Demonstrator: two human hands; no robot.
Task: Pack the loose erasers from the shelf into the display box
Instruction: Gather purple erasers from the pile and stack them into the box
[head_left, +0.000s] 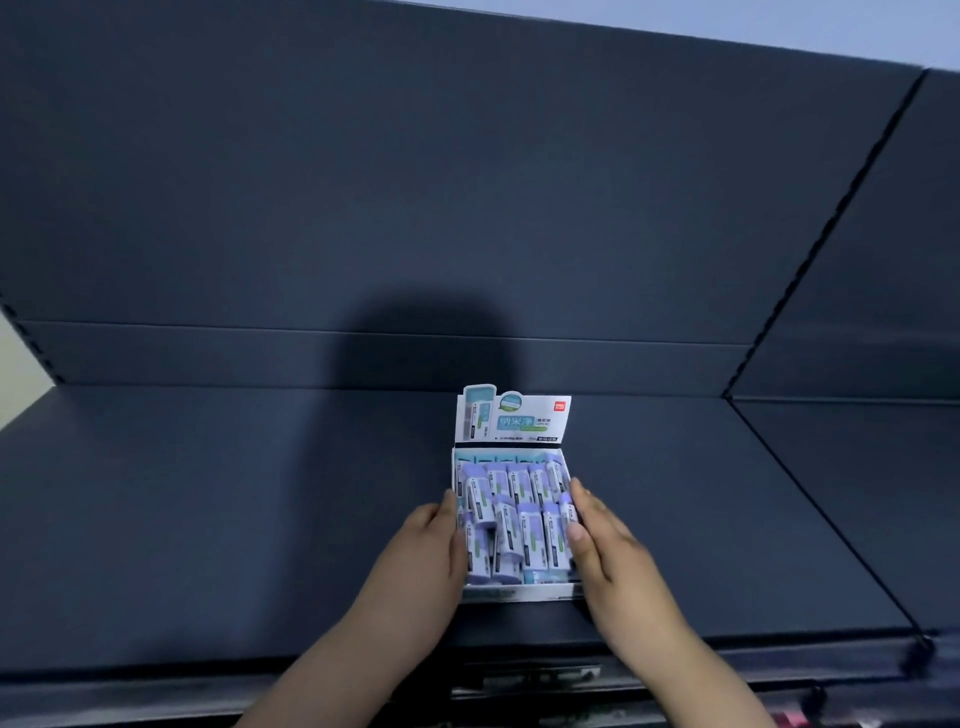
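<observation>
A white display box stands on the dark shelf, its printed header card raised at the back. Several erasers in white and purple sleeves fill it, some lying crooked in the front rows. My left hand lies against the box's left side, fingers straight along the erasers. My right hand lies against the right side, its thumb touching the outer erasers. Neither hand grips an eraser.
The shelf's dark back panel rises behind the box. A second shelf section joins at the right along a slotted upright. The shelf's front rail with a label strip runs below my wrists.
</observation>
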